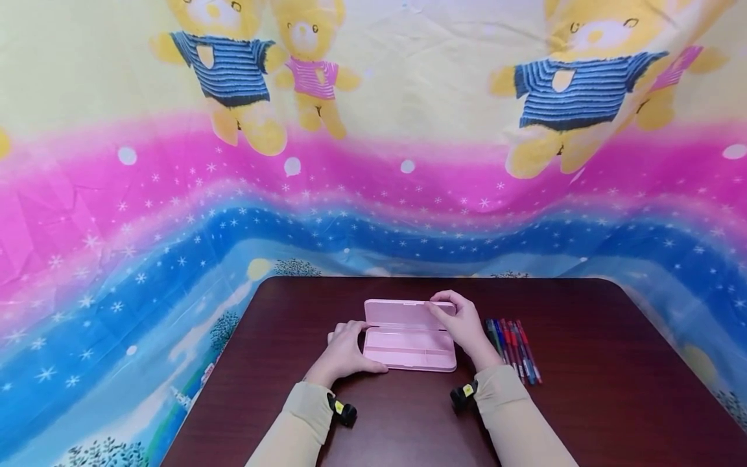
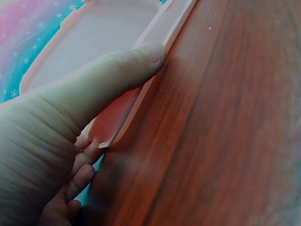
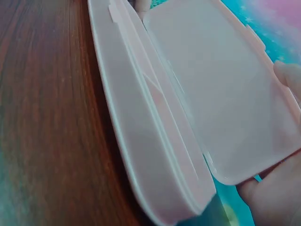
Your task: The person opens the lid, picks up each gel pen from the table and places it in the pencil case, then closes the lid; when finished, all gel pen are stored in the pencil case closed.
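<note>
A pink pencil case (image 1: 397, 359) lies opened on the dark wooden table, its lid (image 1: 393, 314) raised at the back. Its tray has a lengthwise divider and small compartments, with nothing lying in them. My left hand (image 1: 344, 351) grips the case's left end; in the left wrist view the thumb (image 2: 117, 70) presses on the front edge while the other fingers wrap round the end. With my right hand (image 1: 463, 324) I hold the lid by its right part. The right wrist view shows the lid (image 3: 221, 80) between that thumb and the fingers, which are partly hidden behind it.
Several pens (image 1: 513, 350) with red, blue and dark parts lie side by side to the right of the case, partly behind my right wrist. A patterned cloth (image 1: 373, 181) with bears hangs behind the table (image 1: 613, 389). Black wrist cameras (image 1: 344, 412) sit on both sleeves.
</note>
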{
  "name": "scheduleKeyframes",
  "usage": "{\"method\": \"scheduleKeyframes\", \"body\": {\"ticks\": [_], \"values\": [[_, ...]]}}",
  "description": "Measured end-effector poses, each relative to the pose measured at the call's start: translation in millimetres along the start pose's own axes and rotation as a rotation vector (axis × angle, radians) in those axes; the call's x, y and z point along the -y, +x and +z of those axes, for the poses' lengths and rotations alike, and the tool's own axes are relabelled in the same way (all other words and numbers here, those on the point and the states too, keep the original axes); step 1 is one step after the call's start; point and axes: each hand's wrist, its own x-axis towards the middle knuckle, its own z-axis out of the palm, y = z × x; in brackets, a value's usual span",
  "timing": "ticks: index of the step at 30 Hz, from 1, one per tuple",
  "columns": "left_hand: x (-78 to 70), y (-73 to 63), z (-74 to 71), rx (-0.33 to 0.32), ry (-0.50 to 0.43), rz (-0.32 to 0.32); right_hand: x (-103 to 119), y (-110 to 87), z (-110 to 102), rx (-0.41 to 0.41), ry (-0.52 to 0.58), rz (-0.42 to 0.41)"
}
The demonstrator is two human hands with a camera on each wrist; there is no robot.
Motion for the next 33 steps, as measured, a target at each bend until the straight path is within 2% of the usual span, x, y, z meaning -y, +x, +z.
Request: {"method": "scheduleKeyframes", "body": {"ticks": [7,17,20,29,33], "values": [[0.4,-0.9,1.7,-0.002,0.006,0.009,0,12.0,7,-0.077,-0.037,0.051],[2.1,-0.7,2.3,-0.006,0.014,0.002,-4,30.0,15,-0.115,-0.058,0.111],[2.2,-0.6,1.7,-0.007,0.013,-0.002,-6,35.2,17,-0.106,-0.066,0.158],[0.4,0.4,2.1,-0.003,0.024,0.002,-13,43.1,23,-0.093,-0.116,0.370],[-1.2,-1.0,0.8,-0.002,0.018,-0.004,-16,43.9,25,-0.101,-0.156,0.387]]}}
